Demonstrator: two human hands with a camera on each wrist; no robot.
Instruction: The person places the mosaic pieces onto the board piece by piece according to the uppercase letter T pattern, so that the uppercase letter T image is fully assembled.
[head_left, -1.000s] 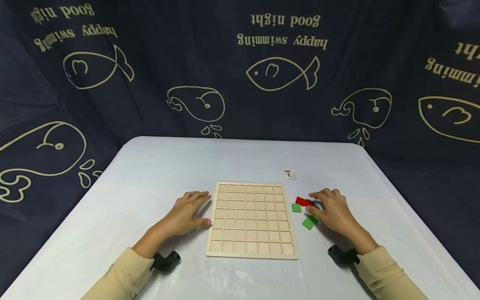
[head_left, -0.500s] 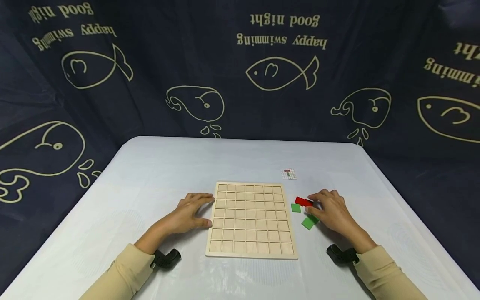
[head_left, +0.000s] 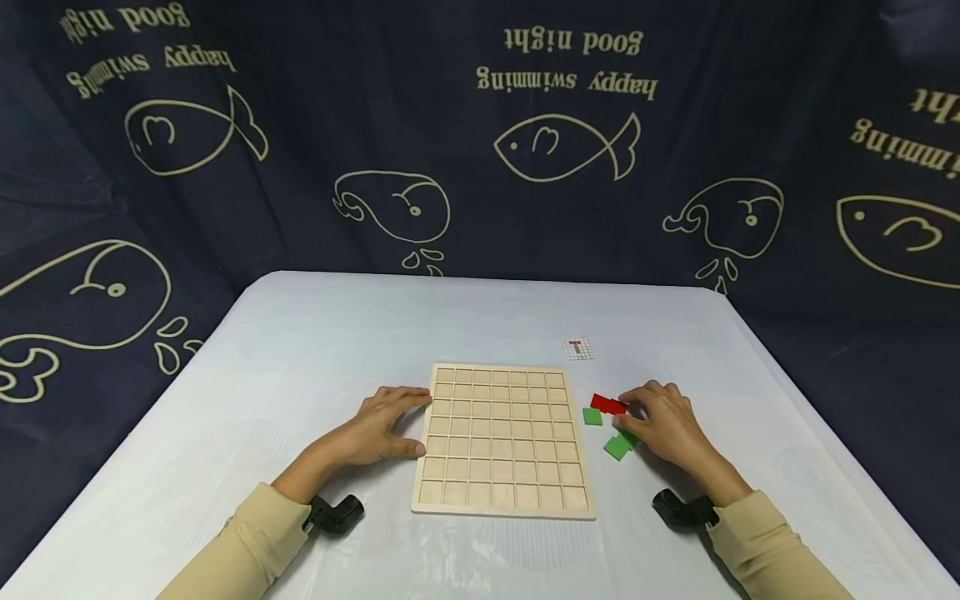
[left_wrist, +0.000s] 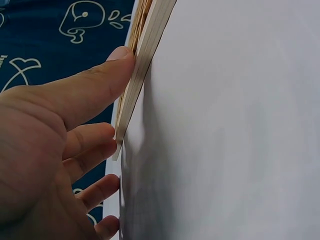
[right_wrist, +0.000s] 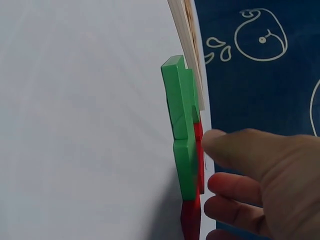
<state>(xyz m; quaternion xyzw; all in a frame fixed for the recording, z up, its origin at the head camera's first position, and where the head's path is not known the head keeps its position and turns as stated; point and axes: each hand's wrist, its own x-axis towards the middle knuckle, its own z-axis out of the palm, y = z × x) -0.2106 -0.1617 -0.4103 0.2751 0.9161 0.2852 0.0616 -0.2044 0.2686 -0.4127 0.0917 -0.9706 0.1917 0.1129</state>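
My left hand [head_left: 378, 427] rests at the left edge of a wooden grid board [head_left: 501, 442], thumb and fingertips touching its side. The left wrist view shows the thumb [left_wrist: 102, 82] pressed along the board's edge [left_wrist: 142, 60], with the fingers loosely spread. Right of the board, my right hand [head_left: 663, 421] reaches over a small group of square tiles, fingers relaxed. Red tiles [head_left: 602, 403] lie at its fingertips, and green tiles [head_left: 617, 447] lie by its thumb. Another green tile [head_left: 592, 416] sits close to the board. In the right wrist view, the thumb [right_wrist: 235, 150] hovers beside the green tiles [right_wrist: 176, 105], gripping nothing.
A small card [head_left: 578, 347] printed with a grid and a red and green T shape lies behind the tiles. Everything stands on a white-covered table [head_left: 360, 321]. A dark curtain [head_left: 300, 217] with fish and whale drawings hangs behind it.
My left hand has shifted slightly right, its fingertips coming up to the board's edge. The right hand stays almost in place over the tiles.
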